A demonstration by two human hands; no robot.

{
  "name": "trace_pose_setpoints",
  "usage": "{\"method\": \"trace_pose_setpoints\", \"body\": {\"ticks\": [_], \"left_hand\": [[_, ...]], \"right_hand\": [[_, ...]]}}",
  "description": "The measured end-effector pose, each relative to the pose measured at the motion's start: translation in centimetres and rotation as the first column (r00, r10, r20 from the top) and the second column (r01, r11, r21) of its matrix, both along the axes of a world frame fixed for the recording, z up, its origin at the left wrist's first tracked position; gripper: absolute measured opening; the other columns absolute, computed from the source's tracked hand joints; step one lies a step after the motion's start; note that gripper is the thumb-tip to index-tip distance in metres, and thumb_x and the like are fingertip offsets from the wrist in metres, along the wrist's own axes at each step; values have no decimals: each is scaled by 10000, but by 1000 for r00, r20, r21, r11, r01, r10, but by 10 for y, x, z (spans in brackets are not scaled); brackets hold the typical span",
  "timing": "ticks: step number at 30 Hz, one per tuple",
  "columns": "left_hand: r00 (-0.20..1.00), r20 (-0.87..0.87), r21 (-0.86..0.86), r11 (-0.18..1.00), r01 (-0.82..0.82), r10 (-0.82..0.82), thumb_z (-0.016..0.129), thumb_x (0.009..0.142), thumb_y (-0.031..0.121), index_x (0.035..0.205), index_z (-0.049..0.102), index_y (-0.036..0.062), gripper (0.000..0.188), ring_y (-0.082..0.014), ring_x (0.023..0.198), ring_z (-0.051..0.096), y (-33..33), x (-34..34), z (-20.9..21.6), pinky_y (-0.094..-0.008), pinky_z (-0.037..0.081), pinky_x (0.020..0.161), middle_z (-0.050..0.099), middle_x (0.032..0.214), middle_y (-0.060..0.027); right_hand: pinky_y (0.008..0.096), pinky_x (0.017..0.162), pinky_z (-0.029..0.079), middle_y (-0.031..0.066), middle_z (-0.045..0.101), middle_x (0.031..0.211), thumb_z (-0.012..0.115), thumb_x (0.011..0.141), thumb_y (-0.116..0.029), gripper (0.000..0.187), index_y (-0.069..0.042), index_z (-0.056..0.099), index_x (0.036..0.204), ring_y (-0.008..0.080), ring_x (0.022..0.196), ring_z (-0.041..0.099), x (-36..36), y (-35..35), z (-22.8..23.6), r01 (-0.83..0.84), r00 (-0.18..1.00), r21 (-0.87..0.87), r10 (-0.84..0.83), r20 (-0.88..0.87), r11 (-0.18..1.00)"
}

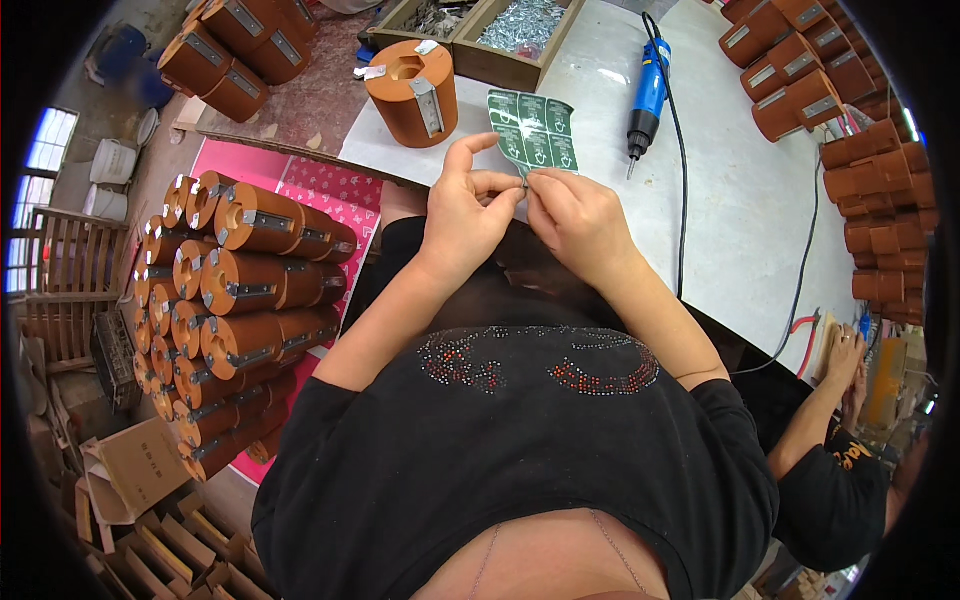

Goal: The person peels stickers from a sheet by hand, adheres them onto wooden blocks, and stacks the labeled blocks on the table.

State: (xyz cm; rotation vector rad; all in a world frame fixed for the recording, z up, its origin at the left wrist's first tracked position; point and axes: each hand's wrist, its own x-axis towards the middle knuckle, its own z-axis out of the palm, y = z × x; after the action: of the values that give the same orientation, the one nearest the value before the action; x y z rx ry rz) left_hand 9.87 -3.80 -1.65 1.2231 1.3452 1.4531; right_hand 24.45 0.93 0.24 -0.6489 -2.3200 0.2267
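White and worn, the tabletop (730,200) stretched ahead of the seated person, with stacks of brown cylindrical parts (240,290) piled at the left over a pink patterned sheet (330,185) and more of them along the far right edge. One brown cylinder (412,92) stood upright on the tabletop, a metal plate on its side, just left of a green sheet of labels (533,130). The left hand (470,210) and the right hand (578,222) met at the near edge of that sheet, fingertips pressed together and pinching its lower corner, the left index finger raised. A blue electric screwdriver (648,95) lay beside the sheet on the right, its black cable trailing across the tabletop. A wooden tray of metal screws (522,28) sat behind. Another person's hand (843,355) rested at the right edge.
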Motion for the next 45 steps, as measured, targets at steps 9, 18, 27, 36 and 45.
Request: {"method": "trace_pose_setpoints", "body": {"ticks": [9,18,27,36,45], "left_hand": [[957,289,-134,990,46,-5,574,761,-57,1164,344,-53,465,-138,732,616,3,-1,-4,-232,499,631,634,837,-155],[965,259,-259,966,23,46,581,760,-47,1104,450,-50,368,-154,730,613,-3,-10,-12,-208,488,569,608,877,-142],[985,153,-80,992,99,-86,551,861,104,920,586,-28,148,-97,724,555,-10,-7,16,-233,440,669,614,882,-52],[964,250,-15,995,97,-90,527,862,46,892,583,-21,93,-15,658,473,-14,-11,1,-178,384,567,576,767,11],[999,7,143,988,-53,52,674,785,120,1087,522,5,357,-84,796,515,-9,-16,3,-234,427,680,565,912,-28]], "right_hand": [[261,590,469,45,613,714,557,797,-84,111,19,592,819,122,697,621,14,29,-13,-154,944,-799,-153,-293,581],[394,718,540,205,609,905,403,853,-98,135,-10,485,915,308,804,636,25,58,-11,-625,656,-780,-560,-506,-26],[345,750,494,186,592,1023,597,723,39,188,26,552,905,331,868,593,-6,6,0,-54,943,24,58,-328,998],[289,847,451,85,509,1122,599,834,-47,156,3,553,975,144,962,537,-9,0,2,-308,879,-682,-75,-470,664],[233,746,449,67,543,995,561,853,-16,54,4,521,884,98,857,515,-14,11,0,-501,763,-625,-35,-645,598]]}}
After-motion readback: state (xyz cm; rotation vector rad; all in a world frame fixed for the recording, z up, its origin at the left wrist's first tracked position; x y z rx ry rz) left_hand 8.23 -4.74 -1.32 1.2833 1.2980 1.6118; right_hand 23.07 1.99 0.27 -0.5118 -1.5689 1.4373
